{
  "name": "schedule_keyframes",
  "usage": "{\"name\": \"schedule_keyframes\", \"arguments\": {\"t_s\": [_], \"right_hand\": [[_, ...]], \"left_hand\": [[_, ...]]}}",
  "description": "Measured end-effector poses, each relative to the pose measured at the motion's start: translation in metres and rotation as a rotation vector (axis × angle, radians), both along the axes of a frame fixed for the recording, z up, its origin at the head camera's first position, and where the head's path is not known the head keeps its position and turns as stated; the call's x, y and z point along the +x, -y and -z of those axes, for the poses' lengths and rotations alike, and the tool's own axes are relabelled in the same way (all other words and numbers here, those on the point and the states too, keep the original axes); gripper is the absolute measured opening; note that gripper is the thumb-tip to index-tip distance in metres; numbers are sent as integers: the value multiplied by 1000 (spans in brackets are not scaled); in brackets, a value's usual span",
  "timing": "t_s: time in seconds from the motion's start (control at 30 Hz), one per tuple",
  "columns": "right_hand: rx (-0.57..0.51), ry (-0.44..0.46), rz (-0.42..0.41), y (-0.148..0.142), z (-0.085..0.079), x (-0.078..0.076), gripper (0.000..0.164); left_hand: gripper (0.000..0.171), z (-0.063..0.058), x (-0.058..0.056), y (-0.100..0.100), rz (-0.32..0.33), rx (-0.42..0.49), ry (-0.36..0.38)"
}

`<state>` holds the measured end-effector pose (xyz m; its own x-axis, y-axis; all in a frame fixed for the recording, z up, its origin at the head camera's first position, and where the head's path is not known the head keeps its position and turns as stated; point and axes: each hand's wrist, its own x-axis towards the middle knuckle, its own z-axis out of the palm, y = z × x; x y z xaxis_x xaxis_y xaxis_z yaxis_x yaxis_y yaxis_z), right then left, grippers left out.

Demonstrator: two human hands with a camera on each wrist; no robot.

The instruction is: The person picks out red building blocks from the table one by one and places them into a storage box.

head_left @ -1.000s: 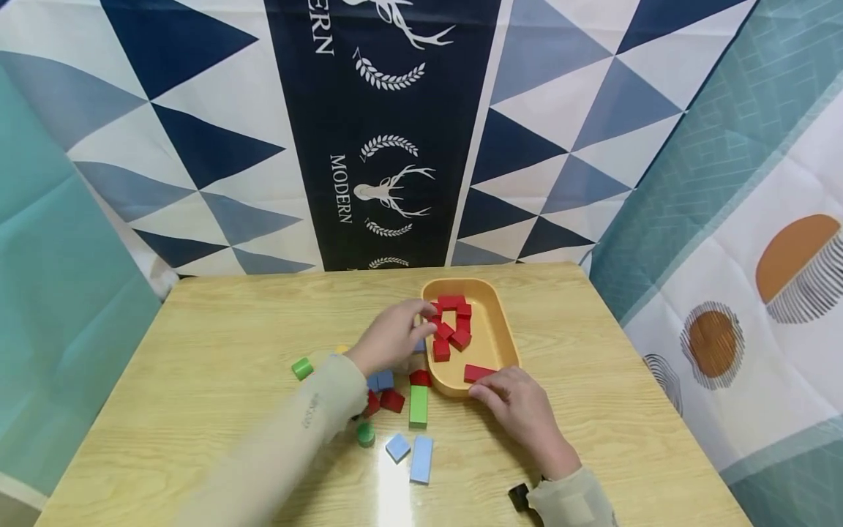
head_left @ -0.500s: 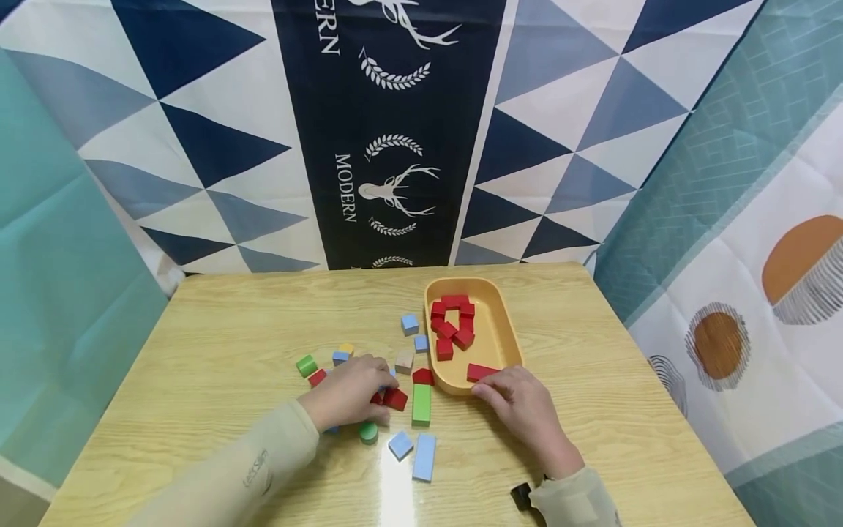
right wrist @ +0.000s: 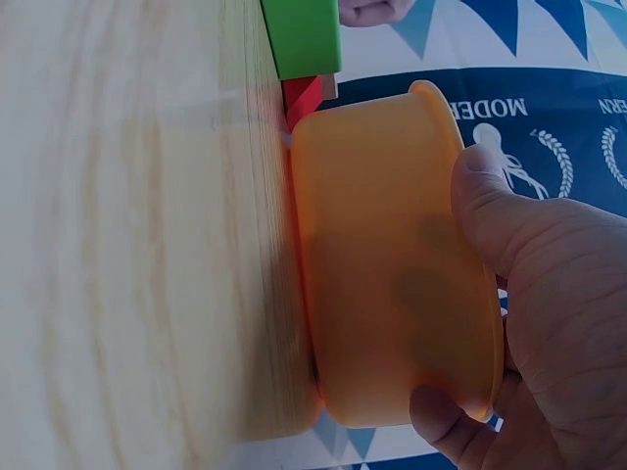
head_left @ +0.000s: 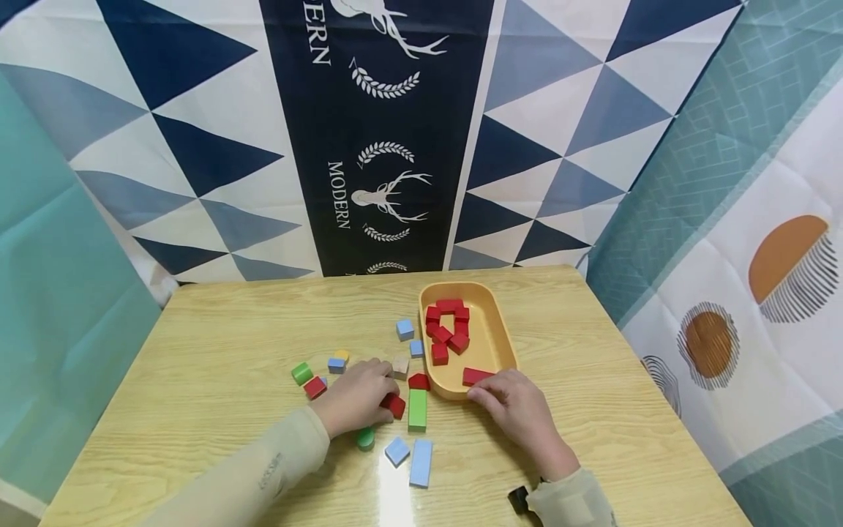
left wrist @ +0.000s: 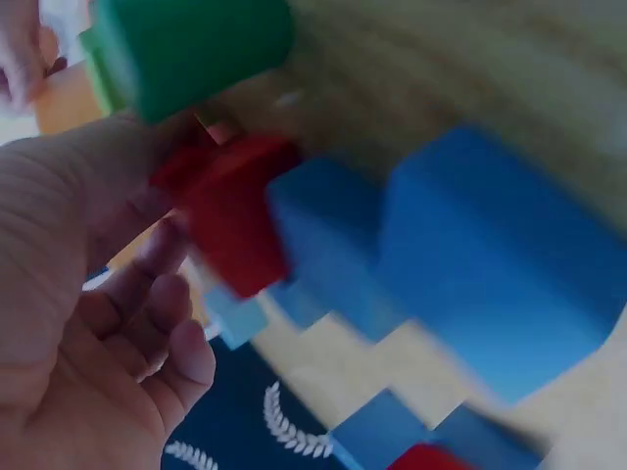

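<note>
My left hand (head_left: 358, 395) reaches into the scattered blocks, its thumb and fingers around a red block (head_left: 393, 405). In the left wrist view that red block (left wrist: 240, 215) is at the thumb and fingers, with blue blocks (left wrist: 500, 259) beside it and a green cylinder (left wrist: 191, 49) close to the wrist. My right hand (head_left: 520, 410) grips the near right rim of a yellow-orange tray (head_left: 503, 333); the right wrist view has the thumb over the rim of the tray (right wrist: 392, 264). Several red blocks (head_left: 450, 305) lie inside, with a long red block (head_left: 476, 376) near the right fingers.
Left of the tray stand blue cubes (head_left: 405, 329), a plain wooden block (head_left: 399, 367) and a red roof-shaped block (head_left: 418, 381). A green block (head_left: 418, 410) and a long light-blue block (head_left: 421, 462) lie nearer. A green cylinder (head_left: 302, 373) is far left.
My left hand has come back from over the tray to the loose blocks on the left and closed around a red block. The right hand stays at the tray rim.
</note>
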<state>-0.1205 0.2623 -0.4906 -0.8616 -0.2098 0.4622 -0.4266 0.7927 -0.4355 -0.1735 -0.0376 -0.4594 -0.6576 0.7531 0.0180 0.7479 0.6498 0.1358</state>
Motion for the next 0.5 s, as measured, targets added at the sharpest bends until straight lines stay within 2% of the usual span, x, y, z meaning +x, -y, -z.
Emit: {"name": "schedule_keyframes", "arguments": {"t_s": [0.1,0.23,0.37,0.5], "right_hand": [[2,-4,-2,0,-1,0,12],[9,-2,4,0,-1,-1,12],[10,0,8,-1,0,0,13],[8,6,11,0,1,0,13]], "left_hand": [[33,-12,-4,1,-48,63,44],[37,-27,-11,-1,-124,203,108],[39,-32,-13,-14,-147,311,150],[41,-28,-13,-37,-128,324,120]]}}
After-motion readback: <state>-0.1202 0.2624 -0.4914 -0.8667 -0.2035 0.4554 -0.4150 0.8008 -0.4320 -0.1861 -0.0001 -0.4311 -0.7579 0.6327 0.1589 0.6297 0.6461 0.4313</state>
